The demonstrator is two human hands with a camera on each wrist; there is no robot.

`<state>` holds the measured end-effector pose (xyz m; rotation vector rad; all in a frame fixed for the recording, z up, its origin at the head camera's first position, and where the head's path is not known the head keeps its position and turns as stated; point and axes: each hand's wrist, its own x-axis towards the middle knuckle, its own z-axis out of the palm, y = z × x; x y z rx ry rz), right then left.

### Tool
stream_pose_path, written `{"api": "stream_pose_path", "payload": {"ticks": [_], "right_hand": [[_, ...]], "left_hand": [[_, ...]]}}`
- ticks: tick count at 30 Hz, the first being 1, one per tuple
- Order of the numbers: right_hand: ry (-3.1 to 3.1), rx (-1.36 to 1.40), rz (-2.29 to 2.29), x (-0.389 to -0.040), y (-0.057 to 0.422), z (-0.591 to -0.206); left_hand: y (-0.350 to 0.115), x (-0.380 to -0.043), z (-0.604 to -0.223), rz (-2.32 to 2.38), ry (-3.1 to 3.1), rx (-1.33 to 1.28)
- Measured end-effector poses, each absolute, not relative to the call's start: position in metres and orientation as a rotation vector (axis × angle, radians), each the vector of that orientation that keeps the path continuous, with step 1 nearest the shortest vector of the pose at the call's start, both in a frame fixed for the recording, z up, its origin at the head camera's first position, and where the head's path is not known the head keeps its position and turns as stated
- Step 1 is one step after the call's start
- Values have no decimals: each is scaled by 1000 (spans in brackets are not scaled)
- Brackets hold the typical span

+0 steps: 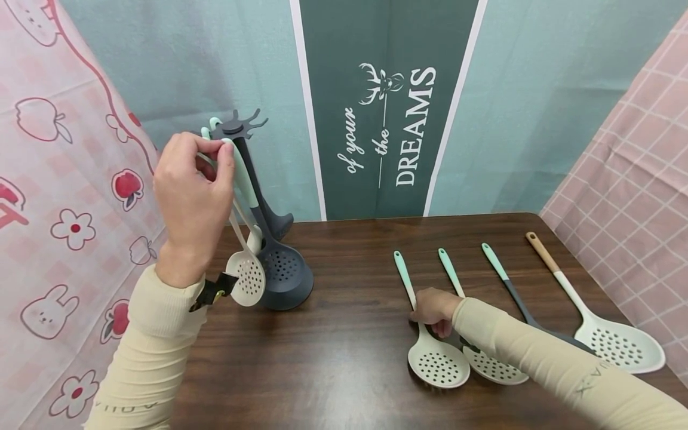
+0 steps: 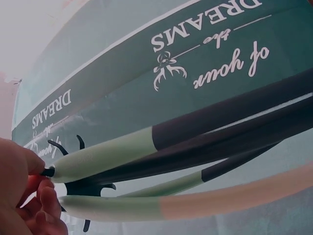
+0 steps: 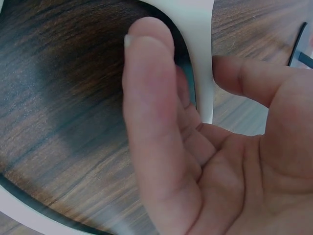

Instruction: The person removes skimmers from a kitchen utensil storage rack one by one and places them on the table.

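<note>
At the left, my left hand (image 1: 193,179) pinches the top of the mint handle of a dark grey skimmer (image 1: 282,266), right at the hooks of a dark utensil stand (image 1: 233,126). In the left wrist view its mint handle (image 2: 107,152) ends at the fingertips, beside a dark hook. A small white skimmer (image 1: 249,278) hangs close by. Over the table, my right hand (image 1: 438,307) holds a white skimmer (image 1: 430,352) by its lower handle. In the right wrist view, the thumb and fingers lie on opposite sides of its white handle (image 3: 203,63).
Right of that skimmer lie another white skimmer (image 1: 497,367) with a mint handle, a dark grey utensil (image 1: 518,298) partly under the right sleeve, and a white slotted turner (image 1: 618,346) with a wooden-coloured handle. Curtains surround the brown table (image 1: 344,286).
</note>
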<state>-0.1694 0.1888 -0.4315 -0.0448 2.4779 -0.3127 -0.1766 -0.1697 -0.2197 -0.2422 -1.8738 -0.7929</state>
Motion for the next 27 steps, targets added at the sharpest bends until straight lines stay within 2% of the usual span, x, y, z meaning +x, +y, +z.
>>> {"api": "stream_pose_path", "payload": {"ticks": [17, 27], "right_hand": [[2578, -132, -393, -173, 192, -428], [2611, -150, -402, -181, 191, -421]], "left_hand": [[-185, -192, -218, -947, -1656, -202], [-194, -195, -221, -955, -1755, -129]]}}
